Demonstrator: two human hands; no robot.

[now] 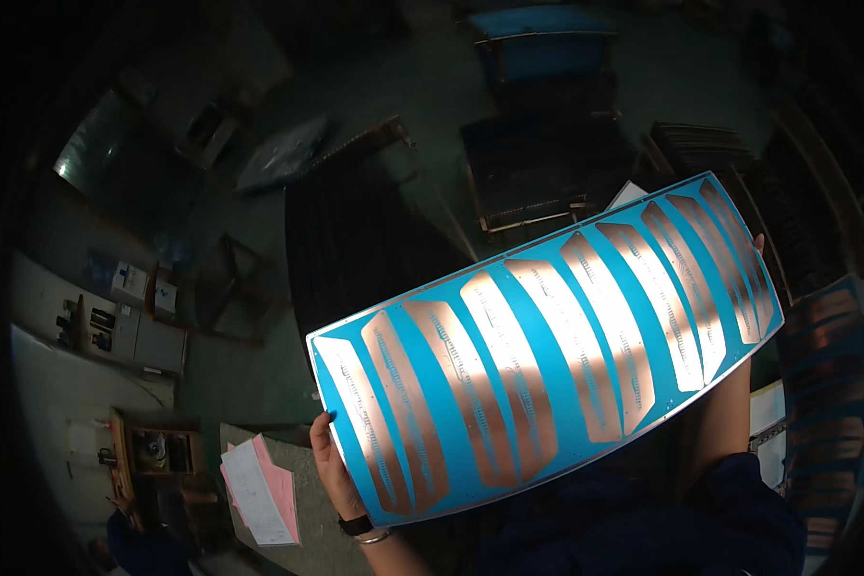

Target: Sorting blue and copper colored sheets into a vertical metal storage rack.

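A long circuit board panel (420,336), blue with slanted bands of shiny copper, is held up in front of me, its right end tilted upward. My left hand (328,468) is closed on its lower left edge, the thumb against the rim; a dark band and a bracelet circle that wrist. My right hand (759,244) grips the far right end from behind. Only its fingertips show past the edge, and the rest is hidden by the panel. Light glares off several copper bands.
Pink and white papers (261,492) lie on a grey surface (307,518) at the lower left. Similar copper-and-blue panels (826,432) stand at the right. Dark racks (701,149) and a blue-topped cart (547,21) are farther off. Another person (149,542) is at the lower left.
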